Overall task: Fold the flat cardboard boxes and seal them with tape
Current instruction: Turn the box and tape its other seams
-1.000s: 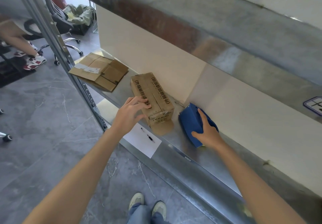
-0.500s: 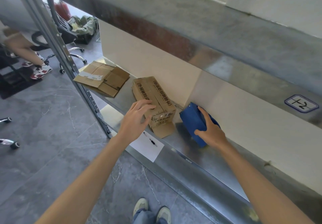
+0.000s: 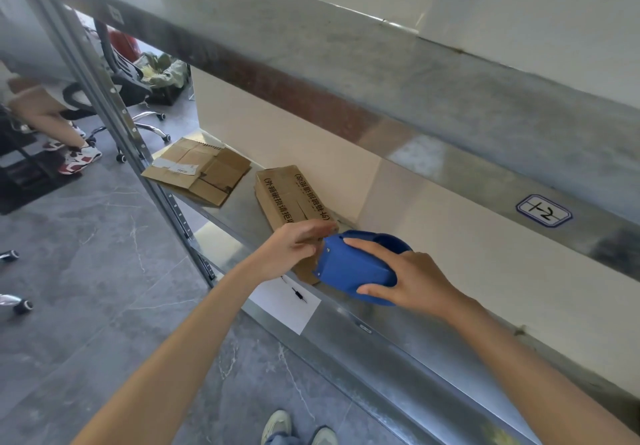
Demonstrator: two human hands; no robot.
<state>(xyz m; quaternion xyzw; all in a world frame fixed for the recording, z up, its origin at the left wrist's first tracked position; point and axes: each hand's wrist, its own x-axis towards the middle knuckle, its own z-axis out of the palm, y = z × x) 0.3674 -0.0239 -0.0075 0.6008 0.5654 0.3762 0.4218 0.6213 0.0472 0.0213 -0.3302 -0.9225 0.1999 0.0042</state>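
A folded cardboard box (image 3: pixel 291 198) with black printed characters stands on the metal shelf (image 3: pixel 239 212). My left hand (image 3: pixel 294 248) rests on its near end, fingers curved over the top edge. My right hand (image 3: pixel 408 280) grips a blue tape dispenser (image 3: pixel 349 268), lifted off the shelf and held against the box's near end, right beside my left fingers. A loose cardboard flap shows under the dispenser. Flat, unfolded cardboard (image 3: pixel 201 169) lies further left on the same shelf.
An upper shelf beam (image 3: pixel 381 98) crosses just above the work area. A steel upright (image 3: pixel 114 112) stands at the left. White paper with a pen (image 3: pixel 287 302) lies on a lower level. A seated person's legs (image 3: pixel 45 122) and an office chair (image 3: pixel 131 87) are at far left.
My right hand has lifted the blue tape dispenser off the shelf and brought it left to the box's near end. My left hand stays on the box.
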